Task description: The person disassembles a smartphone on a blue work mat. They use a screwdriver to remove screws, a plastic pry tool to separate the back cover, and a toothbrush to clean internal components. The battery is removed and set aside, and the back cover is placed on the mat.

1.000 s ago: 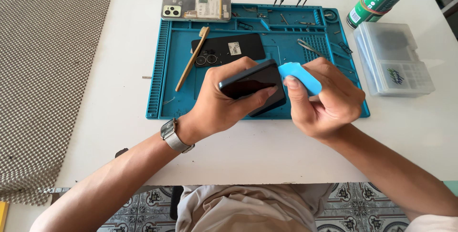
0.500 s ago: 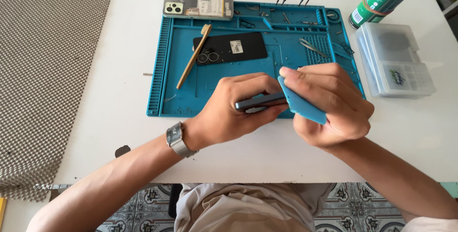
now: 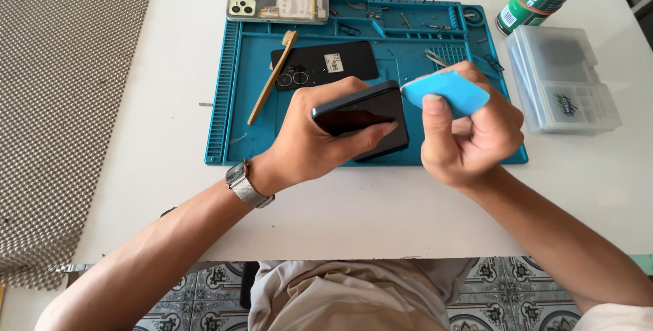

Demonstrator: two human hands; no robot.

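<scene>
Head view: left hand (image 3: 320, 134) clamped round dark phone (image 3: 364, 120), held tilted above blue mat (image 3: 231, 100). Right hand (image 3: 469, 130) pinches blue pick (image 3: 445, 93), tip touching phone's right edge. Hands close together. Back cover (image 3: 326, 62), brush (image 3: 272, 76) on mat behind.

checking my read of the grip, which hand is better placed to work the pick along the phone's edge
Right, probably. The right hand already pinches the flat blue plastic pick beside the dark slab phone, while the left hand is wrapped around that phone, steadying it.
</scene>
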